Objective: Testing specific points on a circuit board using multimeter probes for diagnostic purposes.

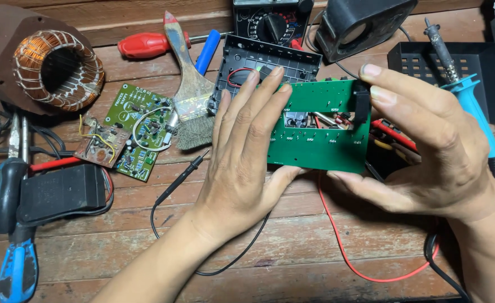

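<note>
I hold a green circuit board upright over a wooden workbench, its solder side facing me. It has a rectangular cut-out in the middle with wires and parts showing through. My left hand grips its left edge, fingers spread across the back. My right hand pinches the right edge, thumb below, fingers over a black part at the top right corner. A red wire hangs from under the board. Behind the board lies a black plastic case half.
Left of my hands lie a second green circuit board, a worn paintbrush, a copper coil, a red screwdriver and a black probe. A multimeter sits at the back. A teal soldering iron rests on the right.
</note>
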